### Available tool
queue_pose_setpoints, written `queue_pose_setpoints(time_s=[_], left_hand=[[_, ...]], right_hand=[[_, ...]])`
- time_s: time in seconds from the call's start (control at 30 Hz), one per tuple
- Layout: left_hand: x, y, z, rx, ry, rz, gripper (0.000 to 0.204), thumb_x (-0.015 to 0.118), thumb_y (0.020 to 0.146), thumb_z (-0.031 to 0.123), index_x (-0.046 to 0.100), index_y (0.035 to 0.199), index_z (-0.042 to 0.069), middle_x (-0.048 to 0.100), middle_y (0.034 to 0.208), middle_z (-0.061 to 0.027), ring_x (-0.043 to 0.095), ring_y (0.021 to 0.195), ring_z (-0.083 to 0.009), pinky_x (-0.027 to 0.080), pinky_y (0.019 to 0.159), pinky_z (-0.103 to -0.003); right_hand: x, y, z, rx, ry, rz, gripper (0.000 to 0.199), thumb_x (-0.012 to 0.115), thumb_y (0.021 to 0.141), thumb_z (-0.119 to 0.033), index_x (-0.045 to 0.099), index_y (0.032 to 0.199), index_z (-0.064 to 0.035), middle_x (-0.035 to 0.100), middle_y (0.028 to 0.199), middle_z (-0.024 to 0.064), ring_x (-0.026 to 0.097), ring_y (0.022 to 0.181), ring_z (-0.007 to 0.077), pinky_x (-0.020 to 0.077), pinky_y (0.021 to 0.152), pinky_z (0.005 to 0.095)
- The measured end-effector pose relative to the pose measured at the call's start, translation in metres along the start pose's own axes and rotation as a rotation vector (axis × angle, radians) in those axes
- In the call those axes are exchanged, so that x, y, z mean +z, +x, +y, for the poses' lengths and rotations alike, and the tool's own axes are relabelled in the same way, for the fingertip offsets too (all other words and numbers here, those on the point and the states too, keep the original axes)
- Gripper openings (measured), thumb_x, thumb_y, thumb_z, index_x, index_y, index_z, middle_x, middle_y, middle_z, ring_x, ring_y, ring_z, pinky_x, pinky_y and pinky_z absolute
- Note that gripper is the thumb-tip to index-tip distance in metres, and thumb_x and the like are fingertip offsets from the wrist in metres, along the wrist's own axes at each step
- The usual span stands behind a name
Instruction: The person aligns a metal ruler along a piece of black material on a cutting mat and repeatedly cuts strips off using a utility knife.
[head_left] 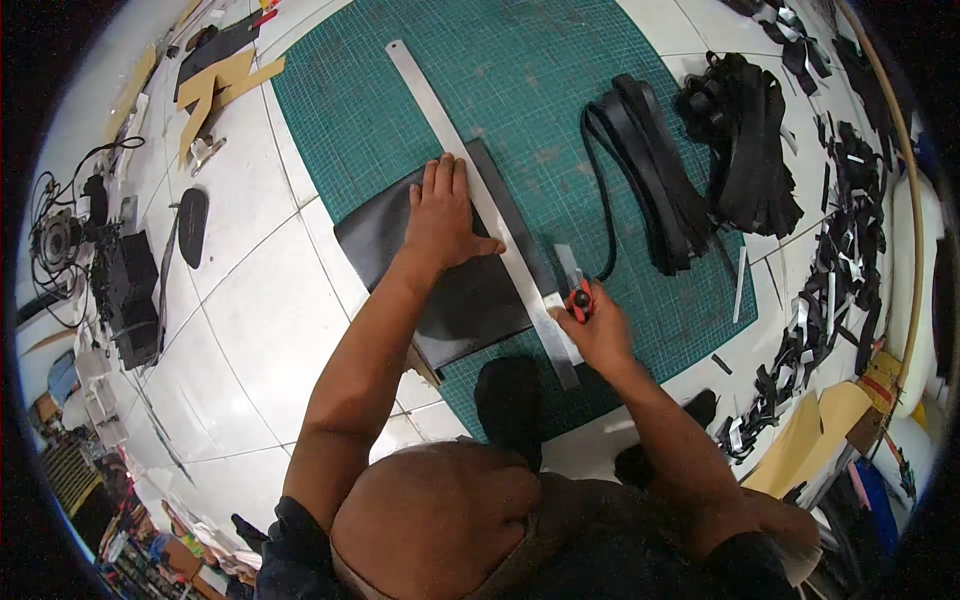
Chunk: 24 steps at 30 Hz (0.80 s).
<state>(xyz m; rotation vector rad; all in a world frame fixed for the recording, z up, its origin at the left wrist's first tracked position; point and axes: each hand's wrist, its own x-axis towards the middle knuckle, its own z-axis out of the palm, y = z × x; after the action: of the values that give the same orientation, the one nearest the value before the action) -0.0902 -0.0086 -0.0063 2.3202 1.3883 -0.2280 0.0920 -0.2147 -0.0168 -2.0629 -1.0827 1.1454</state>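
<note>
My left hand [442, 212] lies flat with fingers outstretched, pressing on a black leather-like sheet [465, 312] and the edge of a long steel ruler [428, 100]. The ruler runs at a slant across the sheet, and a dark strip of material shows along its right side. In my right hand [606, 335] is a red and black utility knife [581, 299], close to the lower part of the ruler. A pale piece [572, 345] shows beside the ruler under that hand. Sheet and ruler rest on a green cutting mat [340, 100].
Two bundles of black strips [645, 175] [745, 150] lie at the right. Beyond them is a heap of black and silver scraps [800, 345]. Tan pieces [215, 85] and a dark sole-shaped piece [192, 228] lie on the white tiles at left. My dark-covered foot [508, 400] touches the mat's near side.
</note>
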Motion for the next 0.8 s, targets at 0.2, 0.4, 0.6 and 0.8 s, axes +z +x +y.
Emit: queue_pose_setpoints(time_s=[0.2,0.4,0.6,0.8], left_hand=[[-0.005,-0.001,0.001,-0.007,0.004,0.006,0.130,0.090,0.054,0.050,0.020,0.149,-0.005,0.021,0.157,-0.0213,0.018,0.147,-0.0391,0.026,0.115,-0.059],[0.003,-0.002,-0.003,0.014,-0.049,0.043,0.129,0.091,0.055,0.049,0.021,0.148,-0.005,0.022,0.156,-0.0211,0.019,0.146,-0.0395,0.027,0.114,-0.059],[-0.004,-0.001,-0.003,0.025,0.005,0.022,0.122,0.091,0.056,0.038,0.022,0.148,-0.004,0.025,0.153,-0.0222,0.024,0.144,-0.0404,0.030,0.113,-0.059],[0.005,0.003,-0.004,0.005,0.024,0.055,0.112,0.087,0.062,0.027,0.022,0.148,-0.002,0.024,0.154,-0.0199,0.024,0.144,-0.0397,0.033,0.111,-0.059]], right_hand=[[-0.056,-0.031,0.012,0.117,-0.201,-0.140,0.036,0.075,0.086,-0.027,0.054,0.102,-0.0022,0.062,0.081,0.0105,0.062,0.073,0.0215,0.0498,0.071,0.0365],[-0.024,0.019,-0.037,-0.029,-0.150,-0.132,0.036,0.055,0.097,-0.028,0.042,0.119,-0.0029,0.066,0.093,0.0272,0.066,0.087,0.0457,0.0507,0.074,0.0532],[0.037,0.095,-0.114,-0.140,-0.434,-0.124,0.030,0.047,0.098,-0.026,0.043,0.114,-0.0004,0.065,0.090,0.0313,0.064,0.085,0.0487,0.0497,0.075,0.0564],[0.055,0.113,-0.126,-0.204,-0.480,-0.121,0.028,0.046,0.095,-0.018,0.044,0.114,0.0031,0.065,0.096,0.0313,0.064,0.093,0.0476,0.0485,0.084,0.0572]])
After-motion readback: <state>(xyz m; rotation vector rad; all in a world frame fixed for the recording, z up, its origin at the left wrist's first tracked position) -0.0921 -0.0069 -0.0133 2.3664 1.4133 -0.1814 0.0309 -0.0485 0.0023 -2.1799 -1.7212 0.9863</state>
